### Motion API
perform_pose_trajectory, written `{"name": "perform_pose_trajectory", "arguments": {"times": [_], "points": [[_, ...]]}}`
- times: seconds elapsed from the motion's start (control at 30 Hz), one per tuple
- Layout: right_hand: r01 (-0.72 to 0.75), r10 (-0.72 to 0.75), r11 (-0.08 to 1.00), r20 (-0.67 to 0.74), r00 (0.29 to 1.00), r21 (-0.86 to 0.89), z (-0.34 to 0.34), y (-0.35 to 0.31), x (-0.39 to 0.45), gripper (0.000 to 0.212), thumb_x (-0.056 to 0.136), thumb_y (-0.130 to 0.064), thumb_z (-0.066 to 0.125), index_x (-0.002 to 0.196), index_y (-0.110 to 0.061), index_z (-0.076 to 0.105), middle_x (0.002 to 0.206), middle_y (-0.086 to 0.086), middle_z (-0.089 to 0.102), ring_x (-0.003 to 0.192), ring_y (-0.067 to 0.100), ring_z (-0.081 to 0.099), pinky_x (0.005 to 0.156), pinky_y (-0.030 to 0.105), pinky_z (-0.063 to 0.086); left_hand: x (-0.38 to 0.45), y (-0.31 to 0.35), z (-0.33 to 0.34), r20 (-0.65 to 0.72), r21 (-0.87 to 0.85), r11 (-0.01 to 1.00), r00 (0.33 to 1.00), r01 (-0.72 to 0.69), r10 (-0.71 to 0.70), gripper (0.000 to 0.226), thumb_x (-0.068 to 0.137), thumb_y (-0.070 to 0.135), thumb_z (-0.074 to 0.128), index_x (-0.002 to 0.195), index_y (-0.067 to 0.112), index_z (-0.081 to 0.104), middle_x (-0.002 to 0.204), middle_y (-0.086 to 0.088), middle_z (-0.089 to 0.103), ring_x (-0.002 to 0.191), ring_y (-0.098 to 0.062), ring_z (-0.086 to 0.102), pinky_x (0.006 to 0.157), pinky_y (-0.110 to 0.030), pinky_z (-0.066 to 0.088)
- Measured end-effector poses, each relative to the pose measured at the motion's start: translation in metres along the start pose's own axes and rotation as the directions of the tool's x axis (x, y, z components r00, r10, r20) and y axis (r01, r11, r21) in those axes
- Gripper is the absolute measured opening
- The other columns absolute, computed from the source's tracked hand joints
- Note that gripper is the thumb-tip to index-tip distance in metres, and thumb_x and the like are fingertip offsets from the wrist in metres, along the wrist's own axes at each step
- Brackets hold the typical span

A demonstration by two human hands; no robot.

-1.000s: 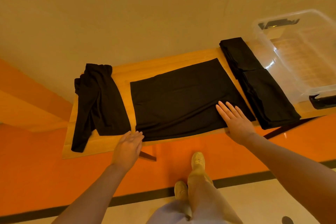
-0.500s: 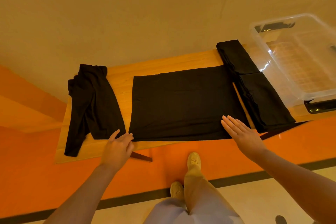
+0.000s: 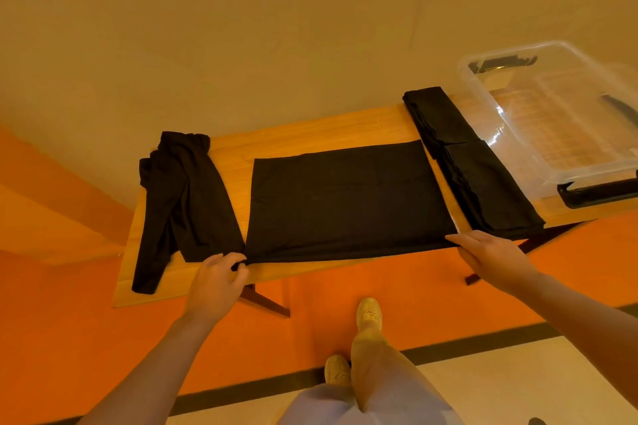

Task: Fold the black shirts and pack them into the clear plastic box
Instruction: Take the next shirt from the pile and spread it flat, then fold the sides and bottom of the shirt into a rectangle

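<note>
Gripping: left hand (image 3: 215,281) pinches the near-left corner of the flat rectangular black shirt (image 3: 348,200) on the long wooden table (image 3: 310,129).
Right hand (image 3: 493,257): grasps its near-right corner, fingers curled.
Writing: none legible.
Counts: one loose bunched black shirt (image 3: 186,200) left; one folded black shirt stack (image 3: 473,162) right; one clear plastic box (image 3: 559,117), far right.

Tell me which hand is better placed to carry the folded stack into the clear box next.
Right. The right hand sits at the table's near edge just below the folded stack, with the clear box beyond it. The left hand pinches the flat shirt's far corner.
</note>
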State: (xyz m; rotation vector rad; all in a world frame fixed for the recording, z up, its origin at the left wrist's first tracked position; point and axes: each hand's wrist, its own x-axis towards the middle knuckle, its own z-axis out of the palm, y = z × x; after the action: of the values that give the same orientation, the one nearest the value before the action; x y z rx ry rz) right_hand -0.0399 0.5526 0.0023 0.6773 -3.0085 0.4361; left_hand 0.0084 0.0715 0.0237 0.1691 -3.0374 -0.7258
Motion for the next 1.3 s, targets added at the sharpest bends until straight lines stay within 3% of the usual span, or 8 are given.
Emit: {"name": "perform_pose_trajectory", "arguments": {"times": [0.23, 0.33, 0.43, 0.53, 0.63, 0.97, 1.17, 1.3], "points": [[-0.263, 0.253, 0.931, 0.071, 0.965, 0.252, -0.029, -0.005, 0.001, 0.029, 0.09, -0.007, 0.062, 0.118, -0.011, 0.066, 0.109, 0.006, 0.068, 0.094, 0.008, 0.065, 0.082, 0.02, 0.05, 0.001, 0.004, -0.021, -0.014, -0.084, 0.996, 1.0, -0.023, 0.022, 0.022, 0.092, 0.008, 0.061, 0.112, 0.007, 0.068, 0.091, -0.003, 0.067, 0.081, -0.017, 0.064, 0.062, -0.015, 0.042], [-0.331, 0.347, 0.846, 0.039, 0.937, 0.419, -0.041, -0.011, 0.013, 0.023, 0.086, -0.004, 0.065, 0.107, -0.013, 0.068, 0.091, -0.004, 0.069, 0.077, 0.0, 0.064, 0.069, 0.006, 0.048, 0.004, 0.009, -0.029, -0.031, -0.239, 0.967, 0.995, 0.09, -0.1, 0.021, 0.093, 0.015, 0.061, 0.113, 0.014, 0.069, 0.099, 0.004, 0.066, 0.093, -0.009, 0.06, 0.07, -0.012, 0.042], [-0.391, 0.443, 0.648, 0.094, 0.891, 0.654, -0.051, -0.016, 0.025, 0.013, 0.09, -0.009, 0.061, 0.099, -0.014, 0.069, 0.08, 0.004, 0.068, 0.069, 0.009, 0.064, 0.062, 0.02, 0.05, 0.008, 0.013, -0.036, 0.02, -0.431, 0.876, 0.973, 0.218, -0.232, 0.016, 0.091, 0.018, 0.064, 0.106, 0.02, 0.07, 0.099, 0.009, 0.066, 0.098, -0.008, 0.058, 0.082, -0.021, 0.044], [-0.407, 0.531, 0.432, 0.137, 0.836, 0.805, -0.056, -0.017, 0.034, 0.013, 0.092, -0.008, 0.057, 0.094, -0.013, 0.069, 0.089, 0.011, 0.068, 0.083, 0.018, 0.064, 0.069, 0.024, 0.048, 0.01, 0.019, -0.044, 0.079, -0.585, 0.75, 0.942, 0.308, -0.325, 0.012, 0.091, 0.016, 0.064, 0.093, 0.027, 0.069, 0.098, 0.01, 0.065, 0.096, -0.005, 0.056, 0.089, -0.031, 0.042], [-0.409, 0.546, 0.337, 0.178, 0.819, 0.848, -0.057, -0.016, 0.04, 0.015, 0.093, -0.004, 0.054, 0.094, -0.007, 0.069, 0.093, 0.014, 0.068, 0.093, 0.021, 0.064, 0.081, 0.025, 0.046, 0.012, 0.022, -0.049, 0.118, -0.642, 0.685, 0.927, 0.345, -0.356, 0.016, 0.091, 0.012, 0.062, 0.088, 0.027, 0.067, 0.097, 0.009, 0.064, 0.092, 0.001, 0.052, 0.088, -0.032, 0.037], [-0.449, 0.541, 0.265, 0.254, 0.801, 0.853, -0.067, -0.001, 0.096, 0.016, 0.094, -0.006, 0.054, 0.099, -0.006, 0.069, 0.098, 0.014, 0.069, 0.099, 0.023, 0.065, 0.084, 0.029, 0.05, 0.069, 0.027, -0.061, 0.098, -0.714, 0.598, 0.898, 0.364, -0.429, 0.012, 0.09, 0.014, 0.064, 0.095, 0.024, 0.069, 0.097, 0.007, 0.066, 0.099, -0.012, 0.058, 0.087, -0.027, 0.042], [-0.476, 0.592, 0.273, 0.244, 0.768, 0.836, -0.077, 0.009, 0.153, 0.016, 0.092, -0.011, 0.059, 0.104, -0.007, 0.069, 0.096, 0.005, 0.072, 0.086, 0.01, 0.07, 0.061, 0.012, 0.052, 0.14, 0.04, -0.062, 0.052, -0.679, 0.631, 0.882, 0.375, -0.468, 0.025, 0.089, 0.02, 0.067, 0.113, 0.014, 0.068, 0.099, 0.008, 0.064, 0.102, -0.012, 0.058, 0.093, -0.029, 0.043], [-0.481, 0.638, 0.27, 0.22, 0.738, 0.834, -0.077, 0.022, 0.203, 0.013, 0.09, -0.015, 0.063, 0.101, -0.011, 0.07, 0.095, 0.004, 0.072, 0.092, 0.017, 0.069, 0.076, 0.023, 0.055, 0.193, 0.051, -0.059, -0.004, -0.651, 0.653, 0.858, 0.388, -0.514, 0.027, 0.089, 0.02, 0.068, 0.114, 0.01, 0.068, 0.103, 0.002, 0.063, 0.101, -0.01, 0.055, 0.09, -0.025, 0.04]]}}
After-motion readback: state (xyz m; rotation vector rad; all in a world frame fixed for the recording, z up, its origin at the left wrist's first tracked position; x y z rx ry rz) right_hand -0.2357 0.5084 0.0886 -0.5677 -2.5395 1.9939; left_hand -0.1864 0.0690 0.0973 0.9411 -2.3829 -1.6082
